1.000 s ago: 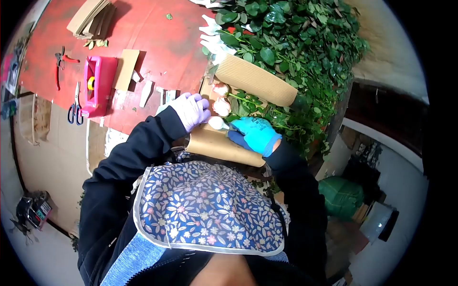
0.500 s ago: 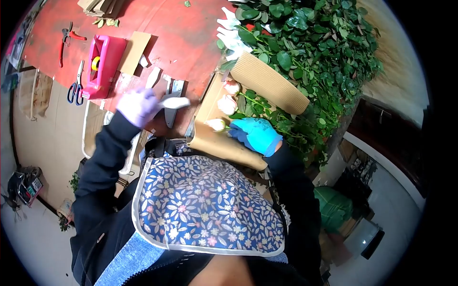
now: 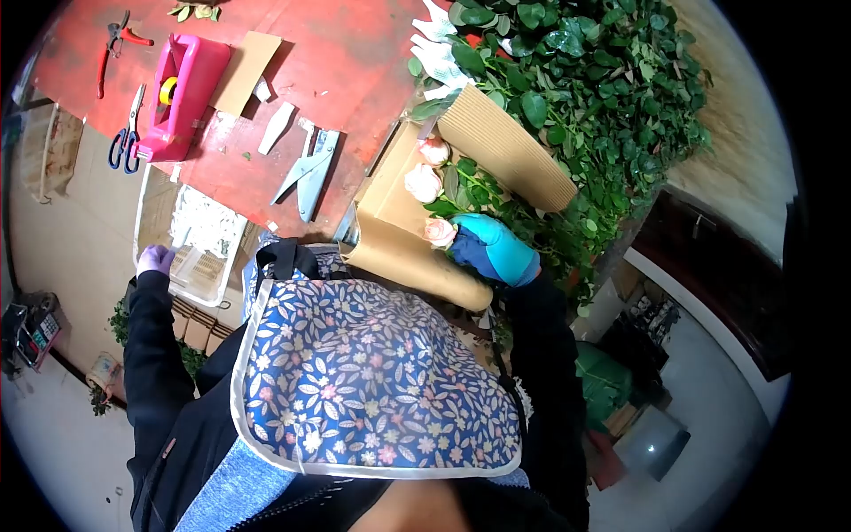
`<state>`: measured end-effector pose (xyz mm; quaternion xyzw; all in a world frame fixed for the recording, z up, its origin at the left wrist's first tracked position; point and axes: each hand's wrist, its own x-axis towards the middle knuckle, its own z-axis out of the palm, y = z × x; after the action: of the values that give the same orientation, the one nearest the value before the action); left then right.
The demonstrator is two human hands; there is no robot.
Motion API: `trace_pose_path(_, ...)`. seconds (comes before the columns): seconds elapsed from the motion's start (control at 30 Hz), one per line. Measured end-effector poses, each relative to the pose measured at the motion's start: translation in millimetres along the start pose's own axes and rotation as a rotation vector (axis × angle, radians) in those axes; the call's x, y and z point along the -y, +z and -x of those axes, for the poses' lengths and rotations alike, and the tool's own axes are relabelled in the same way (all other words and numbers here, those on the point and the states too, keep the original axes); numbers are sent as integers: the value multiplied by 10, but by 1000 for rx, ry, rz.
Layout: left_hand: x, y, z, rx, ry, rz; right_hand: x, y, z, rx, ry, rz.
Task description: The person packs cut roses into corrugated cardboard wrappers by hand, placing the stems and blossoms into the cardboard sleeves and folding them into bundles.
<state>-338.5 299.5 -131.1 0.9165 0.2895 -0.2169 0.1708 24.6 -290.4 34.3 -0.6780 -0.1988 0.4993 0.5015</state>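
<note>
My right hand (image 3: 498, 250), in a blue glove, is closed around the stem of a pale pink rose (image 3: 439, 232), just below its bloom. Two more pink roses, an upper one (image 3: 434, 151) and a middle one (image 3: 423, 183), lie on the brown cardboard wrap (image 3: 390, 199). At far left, my left hand (image 3: 157, 259) in a purple glove is at the rim of a clear plastic bin (image 3: 206, 288) with white scraps in it. A small white strip (image 3: 181, 237) shows close to those fingers; whether they hold it is unclear.
On the red table (image 3: 355, 53) are a stapler (image 3: 312, 173), a white tapered piece (image 3: 277, 129), a pink tape dispenser (image 3: 188, 97), scissors (image 3: 128, 133), red-handled pruners (image 3: 111, 53) and a cardboard piece (image 3: 248, 73). A large leafy pile (image 3: 585, 97) fills the right side.
My left hand has swung left and down from above the stapler, with a white piece at it, to the bin. My right hand and its rose have shifted slightly right.
</note>
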Motion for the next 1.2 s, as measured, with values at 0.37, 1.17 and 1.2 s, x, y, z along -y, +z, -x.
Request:
trace_pose_path(0.37,-1439,-696,-137,698,128,-441,665,72,408,-353,409,-548)
trace_pose_path(1.17,-5118,-1020,-386,599,1481,-88,-626,1063,2836,-1469,-279,-704)
trace_pose_path(1.2,-5147,-1029,-382,617,1469,-143,-828,1205,3098,-1715,-144,-612)
